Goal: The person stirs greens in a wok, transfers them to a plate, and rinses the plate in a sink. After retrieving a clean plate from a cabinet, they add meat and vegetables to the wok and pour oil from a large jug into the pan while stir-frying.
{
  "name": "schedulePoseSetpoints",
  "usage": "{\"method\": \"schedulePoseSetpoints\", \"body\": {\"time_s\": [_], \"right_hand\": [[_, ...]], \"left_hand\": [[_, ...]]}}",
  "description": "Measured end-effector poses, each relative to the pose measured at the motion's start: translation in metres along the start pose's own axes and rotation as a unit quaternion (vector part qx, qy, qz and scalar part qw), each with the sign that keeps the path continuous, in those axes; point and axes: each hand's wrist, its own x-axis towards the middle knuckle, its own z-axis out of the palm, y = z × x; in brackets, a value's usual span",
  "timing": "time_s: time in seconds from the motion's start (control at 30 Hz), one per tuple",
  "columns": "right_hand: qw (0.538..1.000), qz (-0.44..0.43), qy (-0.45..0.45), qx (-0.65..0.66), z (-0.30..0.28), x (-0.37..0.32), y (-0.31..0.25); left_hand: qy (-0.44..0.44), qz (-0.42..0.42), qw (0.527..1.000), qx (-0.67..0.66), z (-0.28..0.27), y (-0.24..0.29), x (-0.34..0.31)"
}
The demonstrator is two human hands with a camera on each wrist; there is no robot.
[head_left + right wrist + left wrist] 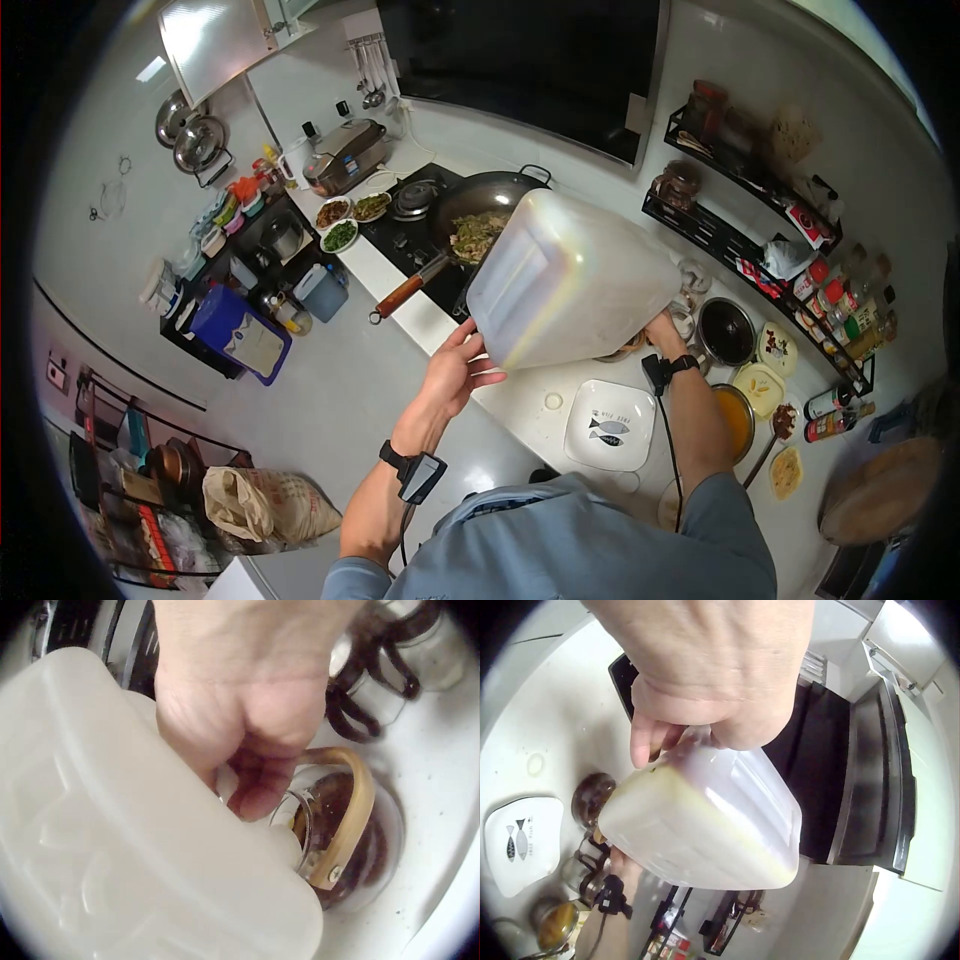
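Note:
A large translucent plastic jug (pixel 575 285) is tilted across the counter, its base toward the left and its neck end low on the right. My left hand (pixel 452 370) holds the base end, fingers bent around the bottom corner in the left wrist view. Near the neck, my right hand (pixel 240 727) grips the jug with curled fingers, the grip partly hidden by the jug's body. Right below that hand stands a round glass pot (pixel 386 840) with a curved wooden handle (pixel 356 802) and dark red-brown contents. The jug's mouth overlaps the pot's rim in this view.
A wok (pixel 490 195) with cooked food sits on the stove, its wooden handle (pixel 400 298) jutting over the counter edge. A white square plate (pixel 612 450) with fish drawings lies in front. Bowls, including one of orange liquid (pixel 738 425), and wall racks (pixel 720 245) stand at right.

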Motion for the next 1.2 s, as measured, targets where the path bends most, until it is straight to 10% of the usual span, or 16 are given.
{"method": "schedulePoseSetpoints", "body": {"time_s": [1.2], "right_hand": [[1.0,0.014,-0.015,-0.003,-0.006,0.001,0.004]], "left_hand": [[-0.002,0.023,1.0,-0.019,0.005,-0.006,-0.004]]}}
